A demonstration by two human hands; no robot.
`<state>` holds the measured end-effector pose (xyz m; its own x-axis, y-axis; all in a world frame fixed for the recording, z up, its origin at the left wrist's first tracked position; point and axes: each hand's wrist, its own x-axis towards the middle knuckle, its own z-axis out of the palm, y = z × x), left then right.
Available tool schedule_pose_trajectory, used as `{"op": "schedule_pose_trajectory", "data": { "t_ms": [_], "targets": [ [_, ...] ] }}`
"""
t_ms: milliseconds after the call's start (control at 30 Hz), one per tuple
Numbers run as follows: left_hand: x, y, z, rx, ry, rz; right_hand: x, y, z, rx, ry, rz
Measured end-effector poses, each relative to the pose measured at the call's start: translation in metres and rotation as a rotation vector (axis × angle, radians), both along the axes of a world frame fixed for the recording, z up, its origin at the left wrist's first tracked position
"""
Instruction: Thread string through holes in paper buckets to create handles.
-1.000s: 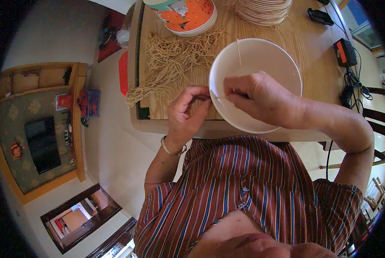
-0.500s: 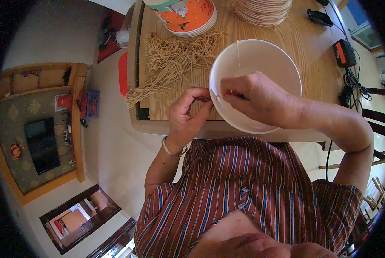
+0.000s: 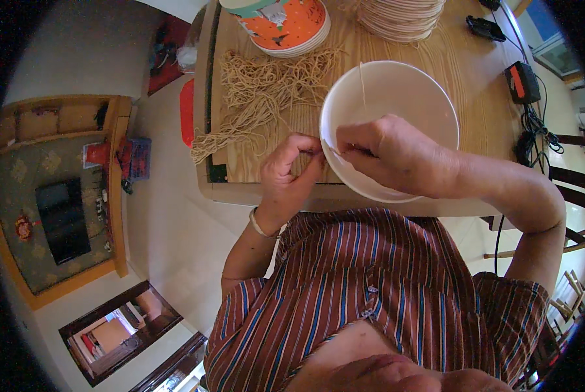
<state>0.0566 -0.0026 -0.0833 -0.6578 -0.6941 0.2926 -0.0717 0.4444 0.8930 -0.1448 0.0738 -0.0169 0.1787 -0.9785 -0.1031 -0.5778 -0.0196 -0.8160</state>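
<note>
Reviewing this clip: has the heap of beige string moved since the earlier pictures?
No. Judged against the table, the string heap lies in the same place, its lower end at the left edge.

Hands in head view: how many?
2: the left hand at the left rim of the white tub, the right hand over its opening. No others visible.

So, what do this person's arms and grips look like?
Neither the left grip nor the right grip wears a glove. A pale, thin bangle circles the left wrist. The short sleeves are reddish brown with blue, pale and dark stripes.
</note>
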Motion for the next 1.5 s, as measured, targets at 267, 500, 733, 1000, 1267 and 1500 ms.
{"op": "schedule_pose_trajectory", "data": {
  "t_ms": [267,500,733,1000,1267,1500],
  "targets": [
    [0.003,0.007,0.005,0.123,0.004,0.038,0.001,0.0,0.003,0.012,-0.011,-0.018],
    [-0.003,0.008,0.012,-0.149,-0.085,0.033,0.002,-0.001,-0.001,-0.002,-0.02,-0.017],
    [-0.005,0.004,0.01,-0.405,-0.12,0.024,0.004,-0.002,0.0,-0.017,-0.016,-0.021],
    [0.003,0.001,-0.008,-0.228,-0.031,0.124,0.004,-0.004,0.001,-0.009,-0.024,-0.058],
    [0.006,-0.008,0.018,-0.089,0.072,0.223,-0.003,-0.003,0.013,-0.088,-0.05,-0.039],
    [0.001,-0.014,0.057,-0.19,0.017,-0.024,0.0,0.002,0.032,-0.136,-0.177,-0.064]
  ]
}}
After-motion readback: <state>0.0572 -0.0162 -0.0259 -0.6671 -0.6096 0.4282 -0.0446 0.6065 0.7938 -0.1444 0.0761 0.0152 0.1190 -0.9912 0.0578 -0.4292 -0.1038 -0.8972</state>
